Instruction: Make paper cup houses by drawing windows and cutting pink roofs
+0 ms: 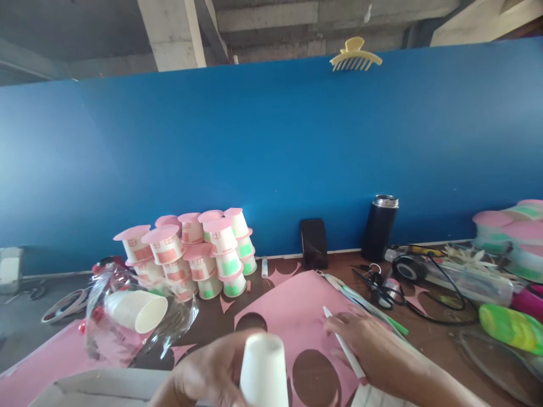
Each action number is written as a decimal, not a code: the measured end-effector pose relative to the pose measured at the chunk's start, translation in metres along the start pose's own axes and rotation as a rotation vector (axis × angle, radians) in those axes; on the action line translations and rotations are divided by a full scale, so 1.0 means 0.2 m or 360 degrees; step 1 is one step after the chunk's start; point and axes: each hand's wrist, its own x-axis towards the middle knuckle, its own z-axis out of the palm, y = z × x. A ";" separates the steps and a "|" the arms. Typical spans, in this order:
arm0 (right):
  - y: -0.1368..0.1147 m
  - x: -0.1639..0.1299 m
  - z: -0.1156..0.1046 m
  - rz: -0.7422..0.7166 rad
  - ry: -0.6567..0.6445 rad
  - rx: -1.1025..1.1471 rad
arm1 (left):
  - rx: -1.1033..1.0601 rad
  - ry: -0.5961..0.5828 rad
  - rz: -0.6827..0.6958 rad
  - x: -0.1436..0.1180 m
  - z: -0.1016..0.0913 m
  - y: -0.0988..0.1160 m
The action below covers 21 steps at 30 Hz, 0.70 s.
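My left hand (207,370) is wrapped round a plain white paper cup (263,373), held with its narrow end up. In my right hand (365,339) is a slim white pen (348,353), one end pale and the other reddish. That hand rests over a pink paper sheet (292,305) with round holes cut in it. A large hole (316,376) lies between my two hands, showing the brown table. Behind my left hand, a sleeve of nested white cups (139,308) lies in a clear plastic bag (99,316).
Stacked decorated cups (203,263) with pink discs stand at the left rear. A phone (314,243) leans against the blue partition (271,141) near a black bottle (379,229). Cables (456,316), keys (375,274) and a green-yellow object (511,328) lie right; scissors (65,305) lie left.
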 end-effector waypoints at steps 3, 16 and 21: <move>-0.06 0.01 -0.02 -0.0061 0.0081 0.0088 | 0.0026 0.0672 0.0167 -0.01 -0.01 0.01; -0.14 0.05 0.13 -0.0153 0.0062 0.0192 | 0.0994 0.1379 0.0258 0.14 0.01 -0.14; -0.08 0.03 0.13 -0.0305 0.0317 0.0411 | 0.1225 0.1333 0.0128 0.16 0.05 -0.15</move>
